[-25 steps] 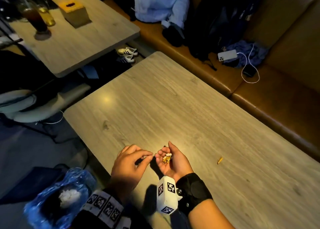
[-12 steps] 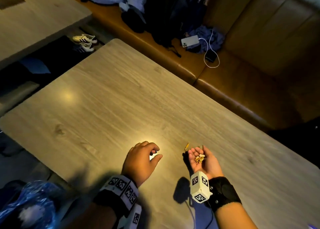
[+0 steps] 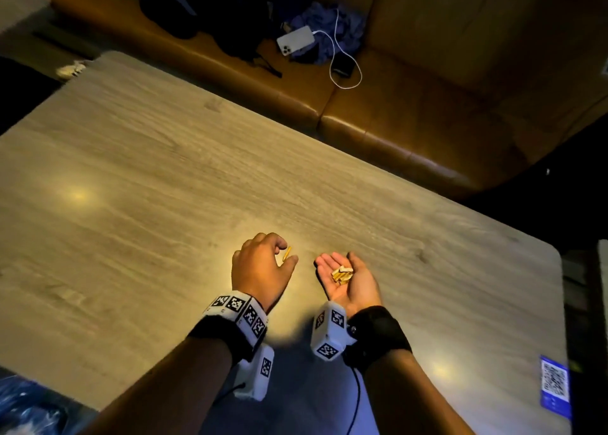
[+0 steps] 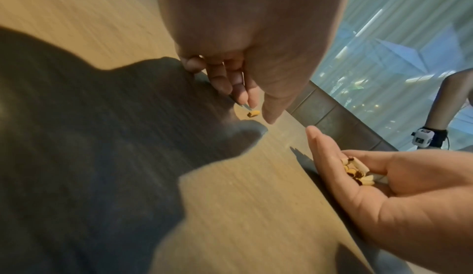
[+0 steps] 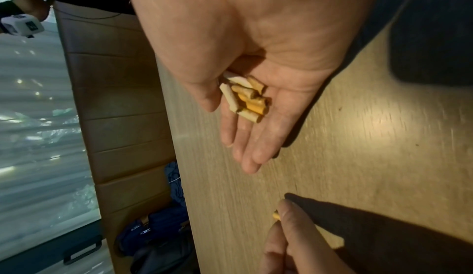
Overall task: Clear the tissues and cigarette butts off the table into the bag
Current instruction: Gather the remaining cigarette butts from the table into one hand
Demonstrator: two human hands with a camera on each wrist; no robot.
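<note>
A single orange cigarette butt (image 3: pixel 287 254) lies on the wooden table (image 3: pixel 197 171). My left hand (image 3: pixel 285 249) arches over it, palm down, thumb and forefinger on either side. In the left wrist view the butt (image 4: pixel 253 113) rests on the wood with small gaps to the fingertips (image 4: pixel 249 102). My right hand (image 3: pixel 334 259) floats palm up just to the right, fingers relaxed, cradling several butts (image 3: pixel 342 272) (image 5: pixel 247 98). The blue plastic bag (image 3: pixel 29 408) shows dimly below the table's near left edge. I see no tissues on the table.
A brown leather bench (image 3: pixel 411 122) runs along the table's far side, with a white phone (image 3: pixel 294 44) on a charging cable, dark clothes (image 3: pixel 329 16) and bags. A blue QR sticker (image 3: pixel 554 382) marks the near right corner. White shoes (image 3: pixel 70 69) lie beyond the far left corner.
My left hand has left the right palm and travelled right across the table to the loose butt. The right hand stayed palm up with its pile and shifted right too.
</note>
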